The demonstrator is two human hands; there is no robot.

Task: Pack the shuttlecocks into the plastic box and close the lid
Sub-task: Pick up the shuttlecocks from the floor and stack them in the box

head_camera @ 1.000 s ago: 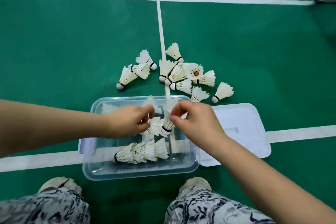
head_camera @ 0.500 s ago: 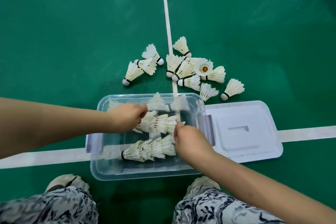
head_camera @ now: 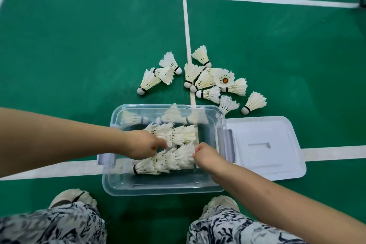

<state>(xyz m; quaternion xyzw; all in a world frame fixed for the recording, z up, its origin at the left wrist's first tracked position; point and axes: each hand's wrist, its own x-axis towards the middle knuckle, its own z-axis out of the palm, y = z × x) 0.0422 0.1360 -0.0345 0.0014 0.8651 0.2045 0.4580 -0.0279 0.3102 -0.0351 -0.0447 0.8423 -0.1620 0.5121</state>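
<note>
A clear plastic box (head_camera: 158, 189) sits on the floor between my feet. Inside lie two nested stacks of white shuttlecocks: an upper stack (head_camera: 176, 132) and a lower stack (head_camera: 164, 162). My left hand (head_camera: 141, 145) reaches into the box, fingers curled at the cork end of the upper stack. My right hand (head_camera: 206, 154) is curled, knuckles against the feather end of the lower stack. The white lid (head_camera: 263, 146) lies flat to the right of the box. Several loose shuttlecocks (head_camera: 204, 80) lie on the floor beyond the box.
The floor is a green court (head_camera: 79, 45) with white lines (head_camera: 186, 25). My two shoes (head_camera: 71, 198) and patterned trouser legs (head_camera: 227, 228) are close below the box. A dark object (head_camera: 363, 0) shows at the far right edge.
Both hands dropped from above the box into it, laying the upper shuttlecock stack down beside the lower one. My right hand moved to the lower stack's feather end.
</note>
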